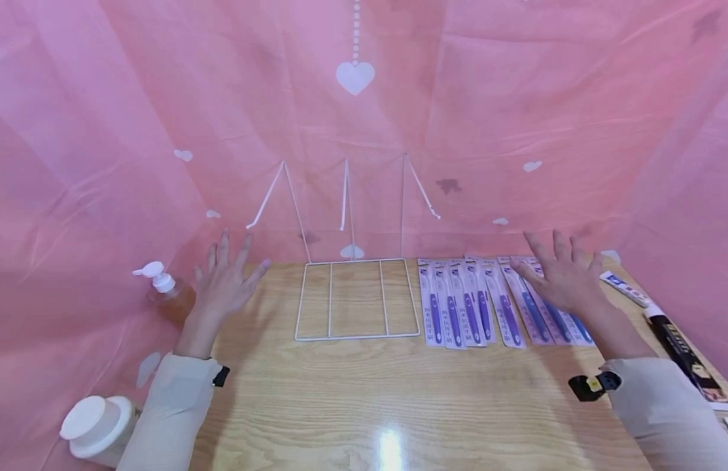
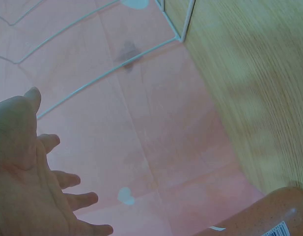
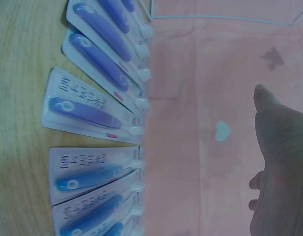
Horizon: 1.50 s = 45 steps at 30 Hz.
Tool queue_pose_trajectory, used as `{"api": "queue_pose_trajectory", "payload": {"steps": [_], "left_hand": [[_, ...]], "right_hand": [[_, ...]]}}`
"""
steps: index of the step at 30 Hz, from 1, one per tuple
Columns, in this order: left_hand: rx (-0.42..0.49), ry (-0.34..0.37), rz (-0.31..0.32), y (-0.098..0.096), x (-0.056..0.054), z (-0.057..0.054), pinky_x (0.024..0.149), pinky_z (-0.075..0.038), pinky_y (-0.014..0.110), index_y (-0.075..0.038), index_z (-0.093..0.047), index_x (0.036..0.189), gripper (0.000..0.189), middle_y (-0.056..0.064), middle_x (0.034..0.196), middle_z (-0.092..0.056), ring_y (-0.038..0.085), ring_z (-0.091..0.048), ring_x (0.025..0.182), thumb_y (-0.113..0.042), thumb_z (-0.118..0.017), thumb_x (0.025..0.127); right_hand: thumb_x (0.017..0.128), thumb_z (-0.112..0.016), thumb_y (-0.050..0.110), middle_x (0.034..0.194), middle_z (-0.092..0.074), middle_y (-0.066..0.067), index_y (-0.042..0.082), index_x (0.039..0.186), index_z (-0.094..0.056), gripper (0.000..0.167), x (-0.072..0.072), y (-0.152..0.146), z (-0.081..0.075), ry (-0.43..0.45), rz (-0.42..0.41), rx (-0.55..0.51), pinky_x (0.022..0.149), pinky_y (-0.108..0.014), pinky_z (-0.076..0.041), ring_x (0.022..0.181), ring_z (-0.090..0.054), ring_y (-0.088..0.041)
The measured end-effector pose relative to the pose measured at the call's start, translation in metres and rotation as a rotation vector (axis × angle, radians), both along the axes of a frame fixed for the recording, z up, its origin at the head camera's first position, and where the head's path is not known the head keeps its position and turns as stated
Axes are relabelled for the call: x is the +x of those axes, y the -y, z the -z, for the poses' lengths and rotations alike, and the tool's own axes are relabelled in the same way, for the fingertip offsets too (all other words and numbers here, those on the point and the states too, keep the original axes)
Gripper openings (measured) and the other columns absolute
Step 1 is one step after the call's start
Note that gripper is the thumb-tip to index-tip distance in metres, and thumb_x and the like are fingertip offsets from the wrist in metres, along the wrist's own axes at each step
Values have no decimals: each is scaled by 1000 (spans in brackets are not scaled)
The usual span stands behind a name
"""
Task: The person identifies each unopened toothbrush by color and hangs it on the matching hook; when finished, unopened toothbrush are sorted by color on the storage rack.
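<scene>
Both hands are held up over the wooden table (image 1: 364, 392) with fingers spread. My left hand (image 1: 225, 281) is at the left, between a pump bottle of amber liquid (image 1: 174, 302) and a white wire rack (image 1: 356, 338); it holds nothing. The rack has a flat base with three bent prongs rising behind it. My right hand (image 1: 564, 278) is also bare, above the right end of a row of packaged toothbrushes (image 1: 471, 307). In the right wrist view, purple and blue toothbrush handles (image 3: 87, 110) show through the packs, with the thumb and some fingertips off to the right.
Along the right edge lie a small toothpaste tube (image 1: 625, 289) and a long black package with a white cap-like end (image 1: 684, 353). A white-lidded jar (image 1: 95, 425) stands at the front left, partly behind the left sleeve. Pink cloth (image 1: 487, 98) encloses the back and sides.
</scene>
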<state>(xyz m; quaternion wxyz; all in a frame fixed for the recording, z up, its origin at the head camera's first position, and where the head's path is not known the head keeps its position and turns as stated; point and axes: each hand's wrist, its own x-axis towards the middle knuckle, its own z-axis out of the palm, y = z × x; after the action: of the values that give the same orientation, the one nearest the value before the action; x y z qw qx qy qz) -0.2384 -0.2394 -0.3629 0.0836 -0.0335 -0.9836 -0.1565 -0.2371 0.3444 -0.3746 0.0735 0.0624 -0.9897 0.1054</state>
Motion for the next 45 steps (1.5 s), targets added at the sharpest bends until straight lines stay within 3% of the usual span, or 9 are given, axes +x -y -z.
{"api": "queue_pose_trajectory", "payload": {"steps": [16,21,23,28,31,34,39,42,45], "left_hand": [[-19,29,-5,6,5,-2,102,2,80,-20,-8,161,83,23,163,8,53,4,144,-70,-28,97],[35,62,11,6,9,1,101,2,81,-16,-8,160,83,25,162,10,54,5,144,-66,-32,98],[97,59,18,5,10,4,105,-7,78,-10,-10,160,82,31,160,0,54,-5,143,-58,-41,100],[323,33,25,-10,11,20,98,-42,60,9,-34,147,66,36,138,-41,49,-47,123,-28,-59,98],[427,18,19,-22,11,34,87,-51,52,13,-52,130,47,30,115,-59,42,-61,102,-16,-63,94],[475,60,4,-31,12,50,85,-53,49,14,-58,121,39,27,105,-64,39,-64,97,-10,-65,91],[482,189,-26,-40,15,71,89,-51,49,15,-57,123,44,27,109,-65,40,-63,103,-11,-67,88],[483,218,-32,-44,16,79,91,-50,49,16,-58,119,45,25,107,-65,39,-62,104,-9,-70,84],[493,248,-45,-48,15,85,86,-51,43,13,-62,112,39,16,96,-65,30,-62,94,-7,-72,79]], "right_hand": [[100,-35,62,156,9,-36,22,160,-2,79,-7,8,-6,14,-20,-4,96,-82,12,139,13,-59],[100,-37,60,156,3,-37,19,160,-7,78,-14,21,-3,21,-61,-38,98,-81,10,139,8,-61],[101,-37,59,155,-3,-39,17,160,-10,77,-19,28,-2,21,-82,-43,100,-81,5,138,1,-63],[102,-38,56,148,-27,-40,10,158,-20,74,-33,54,4,46,-138,-49,102,-76,-21,132,-27,-61],[102,-41,53,141,-39,-39,3,154,-28,73,-43,73,8,55,-156,-60,100,-71,-33,127,-39,-57],[102,-49,45,133,-51,-35,-3,147,-40,67,-53,93,15,45,-161,-83,98,-64,-40,121,-49,-52],[97,-61,33,110,-66,-29,-10,129,-56,54,-66,125,32,46,-177,-142,86,-55,-51,94,-65,-41],[95,-63,32,96,-68,-24,-11,117,-62,48,-74,137,42,73,-151,-161,76,-51,-53,79,-64,-34],[95,-62,32,98,-67,-25,-11,115,-62,48,-81,145,50,98,-111,-154,78,-52,-52,82,-63,-36]]}}
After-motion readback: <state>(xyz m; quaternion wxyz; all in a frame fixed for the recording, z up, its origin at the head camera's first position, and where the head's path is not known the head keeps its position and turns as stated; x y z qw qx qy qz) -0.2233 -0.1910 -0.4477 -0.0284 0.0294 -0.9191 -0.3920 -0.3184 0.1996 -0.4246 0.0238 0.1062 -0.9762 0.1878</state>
